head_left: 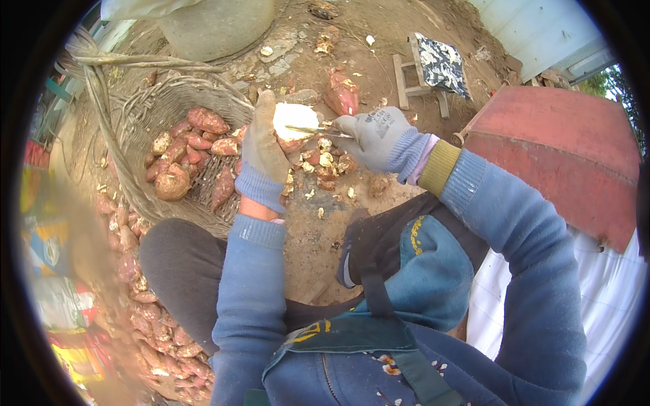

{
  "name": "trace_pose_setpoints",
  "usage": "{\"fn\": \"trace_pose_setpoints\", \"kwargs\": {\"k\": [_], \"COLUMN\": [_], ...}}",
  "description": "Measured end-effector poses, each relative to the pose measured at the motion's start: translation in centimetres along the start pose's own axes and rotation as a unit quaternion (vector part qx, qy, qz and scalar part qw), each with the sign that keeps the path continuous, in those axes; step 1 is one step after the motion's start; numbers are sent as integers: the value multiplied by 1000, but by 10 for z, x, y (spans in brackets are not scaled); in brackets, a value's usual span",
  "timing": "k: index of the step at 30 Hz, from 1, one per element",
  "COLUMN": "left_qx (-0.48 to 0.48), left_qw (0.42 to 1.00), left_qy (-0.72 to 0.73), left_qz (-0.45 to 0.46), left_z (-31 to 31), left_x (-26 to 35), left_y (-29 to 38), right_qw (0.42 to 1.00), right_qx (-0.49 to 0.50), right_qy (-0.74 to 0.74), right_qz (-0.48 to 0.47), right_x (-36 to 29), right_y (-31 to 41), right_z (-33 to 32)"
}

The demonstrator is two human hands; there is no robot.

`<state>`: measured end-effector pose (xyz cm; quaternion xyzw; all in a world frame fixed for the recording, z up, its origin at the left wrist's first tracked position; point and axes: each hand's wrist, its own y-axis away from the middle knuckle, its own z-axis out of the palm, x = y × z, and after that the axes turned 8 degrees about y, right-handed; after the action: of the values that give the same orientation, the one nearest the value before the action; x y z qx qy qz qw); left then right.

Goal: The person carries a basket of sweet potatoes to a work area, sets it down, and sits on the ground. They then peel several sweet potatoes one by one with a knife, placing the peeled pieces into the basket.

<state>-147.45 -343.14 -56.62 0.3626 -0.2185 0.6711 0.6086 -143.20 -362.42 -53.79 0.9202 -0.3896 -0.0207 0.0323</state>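
Observation:
My left hand, in a soiled work glove, holds a large sweet potato whose upward cut face is bright white and whose lower side shows reddish skin. In my gloved right hand is a knife, its thin blade lying across the pale face. Beneath both hands, peelings and cut pieces are scattered on the soil. A red-skinned sweet potato lies on the ground just beyond my right hand. To the left, a wicker basket with a tall handle holds several sweet potatoes.
A long heap of sweet potatoes lies left of my knee, beside colourful printed sacks. A large pale round container stands ahead. A small wooden stool with a patterned seat and a red metal cart body are at the right.

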Motion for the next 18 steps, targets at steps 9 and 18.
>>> {"fn": "trace_pose_setpoints", "kwargs": {"k": [9,18], "left_qx": [28,34], "left_qw": [998,998], "left_qy": [59,45], "left_qz": [27,35], "left_z": [3,-12], "left_x": [-7,-1], "left_y": [1,-1], "right_qw": [924,942], "right_qx": [-100,-22], "right_qy": [-330,-284], "right_qz": [164,176], "right_x": [-15,-6], "right_y": [-3,2], "right_z": [9,-9]}}
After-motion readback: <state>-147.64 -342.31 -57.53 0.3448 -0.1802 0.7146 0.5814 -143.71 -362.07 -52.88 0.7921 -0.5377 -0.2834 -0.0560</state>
